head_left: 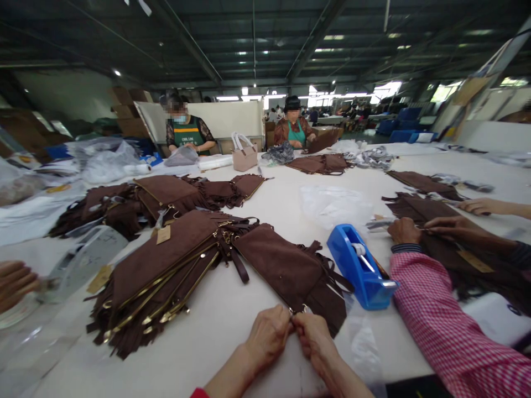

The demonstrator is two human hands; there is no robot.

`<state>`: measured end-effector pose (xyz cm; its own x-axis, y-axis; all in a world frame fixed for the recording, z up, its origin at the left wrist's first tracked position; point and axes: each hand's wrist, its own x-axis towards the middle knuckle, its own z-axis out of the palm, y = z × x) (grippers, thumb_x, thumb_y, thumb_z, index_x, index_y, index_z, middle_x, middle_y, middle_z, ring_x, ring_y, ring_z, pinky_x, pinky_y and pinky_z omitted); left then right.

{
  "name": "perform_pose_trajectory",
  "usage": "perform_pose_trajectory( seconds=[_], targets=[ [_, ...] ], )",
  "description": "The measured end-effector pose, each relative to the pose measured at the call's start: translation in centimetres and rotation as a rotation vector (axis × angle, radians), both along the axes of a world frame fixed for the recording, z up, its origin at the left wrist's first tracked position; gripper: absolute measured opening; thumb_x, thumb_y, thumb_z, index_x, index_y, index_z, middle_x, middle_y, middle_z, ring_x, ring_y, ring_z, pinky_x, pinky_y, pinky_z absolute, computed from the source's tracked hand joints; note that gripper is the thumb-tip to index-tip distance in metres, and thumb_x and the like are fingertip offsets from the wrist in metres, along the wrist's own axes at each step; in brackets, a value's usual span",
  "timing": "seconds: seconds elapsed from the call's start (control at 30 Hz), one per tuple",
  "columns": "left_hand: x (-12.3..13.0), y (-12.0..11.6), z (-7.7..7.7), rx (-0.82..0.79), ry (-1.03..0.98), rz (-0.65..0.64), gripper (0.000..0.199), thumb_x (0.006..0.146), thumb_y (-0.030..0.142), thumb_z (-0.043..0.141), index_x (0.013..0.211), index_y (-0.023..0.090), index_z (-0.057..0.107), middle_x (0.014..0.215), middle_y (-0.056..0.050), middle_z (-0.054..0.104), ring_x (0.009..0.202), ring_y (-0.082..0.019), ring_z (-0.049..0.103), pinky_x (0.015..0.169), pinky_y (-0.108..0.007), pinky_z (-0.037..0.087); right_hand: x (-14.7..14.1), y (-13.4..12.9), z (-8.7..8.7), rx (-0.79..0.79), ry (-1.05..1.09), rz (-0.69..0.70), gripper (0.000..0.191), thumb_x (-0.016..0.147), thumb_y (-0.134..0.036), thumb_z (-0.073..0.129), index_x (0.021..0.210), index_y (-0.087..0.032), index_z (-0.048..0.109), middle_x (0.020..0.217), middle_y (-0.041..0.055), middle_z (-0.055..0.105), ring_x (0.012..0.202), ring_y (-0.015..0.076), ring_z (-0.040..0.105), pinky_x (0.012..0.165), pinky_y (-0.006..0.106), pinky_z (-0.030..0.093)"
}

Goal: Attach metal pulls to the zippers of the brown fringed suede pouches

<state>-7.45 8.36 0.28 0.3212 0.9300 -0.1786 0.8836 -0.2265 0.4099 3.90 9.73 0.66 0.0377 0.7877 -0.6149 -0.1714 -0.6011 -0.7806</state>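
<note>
Brown bag in both hands; blurry lettering on green apron

Fingertips of the person's left hand and right hand meet at the near edge of a flat, dark-brown fringed bag, covering most of a small metal fitting; type can't be made out. Both forearms cut by bottom edge. Fanned stack of brown, gold-edged bags: top one hides most of those below. Print on tan card tag too small to read. Co-worker's pink-checked sleeve runs out of frame right, partly hiding a smooth white object. Another person's hand, blurred, cut by left edge. Distant people too small to make out.
</note>
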Motion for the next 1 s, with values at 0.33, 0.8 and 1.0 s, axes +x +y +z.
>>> perform_pose_trajectory(
  seconds=[0.33, 0.8, 1.0],
  targets=[
    [0.9, -0.3, 0.7, -0.074, -0.039, 0.353, 0.026, 0.082, 0.021, 0.033, 0.090, 0.021, 0.058, 0.089, -0.002, 0.065, 0.084, -0.016, 0.060, 0.073, -0.024, 0.041, 5.9, -2.7, 3.5, 0.280, -0.165, 0.060, 0.040, 0.063, -0.043, 0.056, 0.090, -0.014, 0.057, 0.054, -0.0025, 0.054, 0.040, 0.0086, 0.042, 0.040, 0.021, 0.031],
    [1.1, -0.9, 0.4, -0.114, -0.143, 0.423, 0.022, 0.084, 0.024, 0.030, 0.086, 0.022, 0.053, 0.086, -0.001, 0.066, 0.083, -0.015, 0.060, 0.072, -0.024, 0.037, 17.1, 8.3, 6.1, 0.477, -0.914, -0.031, 0.026, 0.058, -0.034, 0.053, 0.036, -0.020, 0.053, 0.039, 0.0024, 0.051, 0.045, 0.0172, 0.047, 0.049, 0.030, 0.032],
    [1.1, -0.9, 0.5, -0.097, -0.135, 0.409, 0.024, 0.085, 0.026, 0.029, 0.087, 0.022, 0.052, 0.087, -0.001, 0.065, 0.083, -0.015, 0.060, 0.072, -0.024, 0.037, 16.8, 7.4, 5.9, 0.453, -0.620, -0.238, 0.018, 0.052, -0.034, 0.056, 0.047, -0.016, 0.060, 0.052, 0.0049, 0.061, 0.056, 0.0194, 0.055, 0.052, 0.029, 0.041]
  ],
)
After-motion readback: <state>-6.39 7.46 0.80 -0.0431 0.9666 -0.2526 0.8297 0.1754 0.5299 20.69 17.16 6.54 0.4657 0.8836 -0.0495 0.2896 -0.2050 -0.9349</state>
